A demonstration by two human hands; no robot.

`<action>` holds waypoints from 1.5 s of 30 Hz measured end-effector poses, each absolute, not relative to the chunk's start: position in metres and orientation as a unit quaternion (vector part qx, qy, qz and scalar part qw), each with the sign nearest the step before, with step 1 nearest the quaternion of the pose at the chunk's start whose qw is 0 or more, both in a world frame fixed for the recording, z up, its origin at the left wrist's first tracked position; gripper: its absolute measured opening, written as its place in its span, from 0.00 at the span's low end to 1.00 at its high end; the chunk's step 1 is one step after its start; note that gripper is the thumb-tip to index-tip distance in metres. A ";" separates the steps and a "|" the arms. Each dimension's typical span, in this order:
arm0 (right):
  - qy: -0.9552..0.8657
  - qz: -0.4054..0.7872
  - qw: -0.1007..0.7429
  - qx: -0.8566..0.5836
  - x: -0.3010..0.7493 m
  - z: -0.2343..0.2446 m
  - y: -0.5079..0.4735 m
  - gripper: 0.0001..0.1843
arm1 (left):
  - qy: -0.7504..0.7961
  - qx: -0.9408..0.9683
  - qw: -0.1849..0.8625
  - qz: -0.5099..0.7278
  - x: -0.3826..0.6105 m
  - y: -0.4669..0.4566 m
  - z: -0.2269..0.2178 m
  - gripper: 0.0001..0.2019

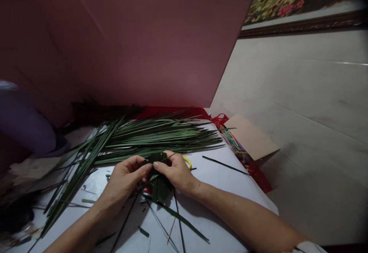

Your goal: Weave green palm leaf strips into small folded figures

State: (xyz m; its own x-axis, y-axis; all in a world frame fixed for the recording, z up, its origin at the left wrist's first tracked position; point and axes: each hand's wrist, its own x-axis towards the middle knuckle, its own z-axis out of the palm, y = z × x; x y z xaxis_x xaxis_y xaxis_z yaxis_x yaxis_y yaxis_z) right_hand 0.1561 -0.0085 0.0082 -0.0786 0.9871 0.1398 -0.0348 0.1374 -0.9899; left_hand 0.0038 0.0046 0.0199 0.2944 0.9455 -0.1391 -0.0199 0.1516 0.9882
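Between my two hands is a dark green woven leaf piece (pixel 161 188), with loose strips hanging down from it over the table. My left hand (pixel 128 174) pinches its left side between thumb and fingers. On the other side my right hand (pixel 176 171) grips the upper right part, the two thumb tips nearly meeting. Behind my hands lies a large bundle of long green leaf strips (pixel 161 134). A yellow ring-shaped handle (pixel 187 162) shows just beyond my right hand. Something red and shiny (pixel 147 191) is partly hidden under the woven piece.
A second sheaf of leaves (pixel 77 176) slants across the left of the white tabletop (pixel 218 191). One strip (pixel 225 165) lies at the right. Beyond the right edge is an open cardboard box (pixel 253 138) with colourful items. A reddish panel (pixel 143 46) stands behind.
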 end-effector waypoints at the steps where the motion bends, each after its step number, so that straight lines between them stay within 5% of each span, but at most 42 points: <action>1: -0.548 0.484 0.519 -0.442 0.156 0.008 -0.008 0.05 | 0.446 0.517 0.614 0.394 0.003 0.005 0.019 0.10; 15: -0.619 0.386 0.466 -0.501 0.158 0.003 -0.005 0.07 | 0.465 0.477 0.623 0.410 0.004 0.005 0.016 0.12; 27: -0.742 -0.007 0.495 -0.451 0.164 0.021 -0.020 0.03 | 0.447 0.393 0.438 0.674 -0.030 0.031 0.044 0.08; 45: -0.893 0.027 0.122 -0.433 0.124 0.047 0.002 0.07 | 0.397 0.253 0.365 0.803 -0.061 0.040 0.063 0.08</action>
